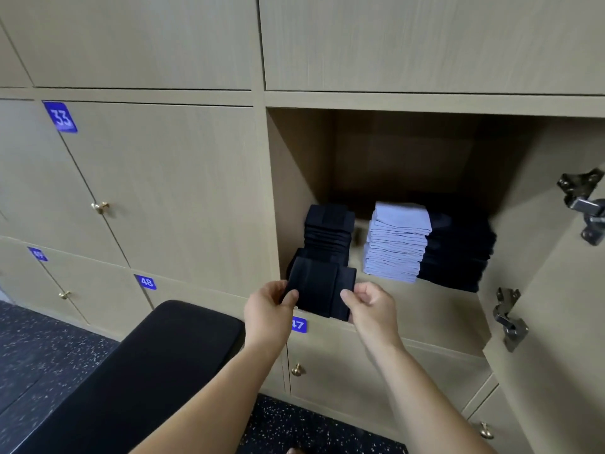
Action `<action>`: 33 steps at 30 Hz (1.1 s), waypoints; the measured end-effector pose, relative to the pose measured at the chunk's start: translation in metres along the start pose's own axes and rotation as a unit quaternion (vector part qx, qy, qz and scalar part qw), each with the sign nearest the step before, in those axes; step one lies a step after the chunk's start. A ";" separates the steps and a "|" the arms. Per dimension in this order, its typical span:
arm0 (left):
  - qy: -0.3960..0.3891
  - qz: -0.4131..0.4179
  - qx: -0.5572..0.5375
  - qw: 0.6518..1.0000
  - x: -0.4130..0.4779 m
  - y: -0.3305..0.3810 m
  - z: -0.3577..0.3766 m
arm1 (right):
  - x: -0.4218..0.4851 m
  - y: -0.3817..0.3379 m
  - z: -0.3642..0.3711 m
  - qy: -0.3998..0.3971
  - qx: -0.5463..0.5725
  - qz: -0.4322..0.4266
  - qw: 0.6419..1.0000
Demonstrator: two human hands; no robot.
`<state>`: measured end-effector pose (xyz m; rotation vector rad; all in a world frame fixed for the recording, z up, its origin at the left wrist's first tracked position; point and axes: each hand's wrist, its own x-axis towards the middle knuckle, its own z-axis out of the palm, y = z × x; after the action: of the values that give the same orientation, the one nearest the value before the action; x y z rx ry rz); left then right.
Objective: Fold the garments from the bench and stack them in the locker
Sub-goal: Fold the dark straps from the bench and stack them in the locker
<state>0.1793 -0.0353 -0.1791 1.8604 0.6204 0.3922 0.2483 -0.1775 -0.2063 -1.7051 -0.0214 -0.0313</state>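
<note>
Grip: left hand (271, 308) and right hand (370, 304) each pinch the same folded black garment (316, 288), one at either end. Each thumb lies on top with the fingers curled beneath. I read both holds as closed on the cloth.

Item held: the garment lies flat and roughly level at the front lip of the open locker (294, 178), just in front of the black stack (327, 231). From my feed I cannot tell whether the two touch.

Locker contents, left to right:
- black stack of folded pieces, near the left wall;
- a gap of bare shelf;
- pale lilac stack (394, 244), squared and tidy;
- dark stack (458, 253), hard against the lilac one and reaching toward the right side.

Locker door (556, 290): swung open at right, carrying an upper hinge (582, 204) and a lower hinge (509, 317), both metal.

Surroundings:
- black padded bench (147, 371), below and left of the hands, its end near the locker bank;
- blue plate 47 (299, 324), partly covered by the left hand, on the door beneath;
- blue plate 48 (145, 282) and blue plate 33 (60, 117) on closed doors to the left;
- brass knob (297, 370) on the door under the open locker;
- dark speckled floor (39, 355).
</note>
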 end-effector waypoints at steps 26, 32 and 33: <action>-0.035 0.051 0.140 0.988 0.035 -0.071 0.030 | 0.102 0.013 0.044 0.039 -0.262 0.030 0.964; -0.069 0.039 0.129 0.988 0.038 -0.070 0.043 | 0.099 0.024 0.048 -0.009 -0.228 0.026 0.973; -0.075 0.039 0.132 0.988 0.038 -0.070 0.046 | 0.097 0.025 0.050 -0.017 -0.236 0.018 0.971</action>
<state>0.2183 -0.0282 -0.2616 2.1492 0.5174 0.2244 0.3468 -0.1318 -0.2346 -2.1819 -0.0085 0.0214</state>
